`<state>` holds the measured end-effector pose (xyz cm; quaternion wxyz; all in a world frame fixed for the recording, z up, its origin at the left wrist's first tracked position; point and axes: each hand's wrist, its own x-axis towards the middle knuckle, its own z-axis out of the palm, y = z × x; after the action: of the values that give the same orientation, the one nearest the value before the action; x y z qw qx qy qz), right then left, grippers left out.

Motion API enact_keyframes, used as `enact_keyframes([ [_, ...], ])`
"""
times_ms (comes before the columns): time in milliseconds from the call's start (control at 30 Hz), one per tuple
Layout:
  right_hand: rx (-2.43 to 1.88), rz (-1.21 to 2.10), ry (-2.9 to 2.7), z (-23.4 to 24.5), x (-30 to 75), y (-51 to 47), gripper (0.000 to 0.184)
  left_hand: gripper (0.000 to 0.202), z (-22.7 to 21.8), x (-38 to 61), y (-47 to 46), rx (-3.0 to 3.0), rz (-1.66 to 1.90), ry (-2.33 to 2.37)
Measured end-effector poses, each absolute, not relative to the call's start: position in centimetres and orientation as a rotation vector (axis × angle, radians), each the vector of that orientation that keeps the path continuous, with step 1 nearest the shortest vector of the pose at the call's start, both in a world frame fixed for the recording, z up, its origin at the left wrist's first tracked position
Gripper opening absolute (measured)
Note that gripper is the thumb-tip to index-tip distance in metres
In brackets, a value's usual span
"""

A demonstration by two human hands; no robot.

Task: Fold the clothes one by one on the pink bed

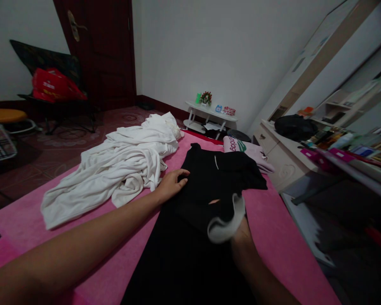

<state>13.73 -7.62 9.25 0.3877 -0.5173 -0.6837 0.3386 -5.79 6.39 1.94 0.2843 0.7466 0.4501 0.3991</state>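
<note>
A black garment (184,245) lies lengthwise on the pink bed cover (273,228). My left hand (172,183) rests on the garment's left edge, fingers stretched out flat. My right hand (238,231) is mostly hidden under a folded-over part of the black cloth with a white lining or cuff (228,222); it grips that cloth, lifted a little off the bed. Only a fingertip shows through the fabric.
A crumpled white garment (120,165) lies on the bed's left. A pink folded garment (244,150) sits at the far end. A dresser (282,156) with a black bag and bottles stands right. A small white table (209,114), dark door and chair stand beyond.
</note>
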Motion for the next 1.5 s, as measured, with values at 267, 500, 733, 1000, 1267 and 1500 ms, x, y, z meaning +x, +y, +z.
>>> enact_keyframes([
  [267,-1.361,0.930,-2.150,9.7,11.8,-10.1,0.027,0.030,2.3,-5.7,6.2,2.023,1.034,1.252],
  [500,-1.125,0.932,-2.565,12.1,12.5,-10.5,0.030,0.033,2.9,-5.5,5.5,2.195,1.001,1.303],
  [733,-1.383,0.559,-2.513,7.3,11.4,-7.3,0.055,0.036,4.4,-2.1,6.0,2.822,0.649,1.034],
  [1000,-1.275,0.509,-2.593,4.6,11.0,-7.2,0.061,0.065,2.5,1.2,14.0,2.651,0.419,1.225],
  [1267,-1.152,0.710,-2.399,6.3,12.6,-5.8,0.039,0.064,1.7,1.4,19.7,2.399,0.496,1.639],
  [1500,-1.442,0.268,-1.735,7.0,22.4,4.5,0.019,0.058,1.6,1.7,15.0,2.470,0.510,1.699],
])
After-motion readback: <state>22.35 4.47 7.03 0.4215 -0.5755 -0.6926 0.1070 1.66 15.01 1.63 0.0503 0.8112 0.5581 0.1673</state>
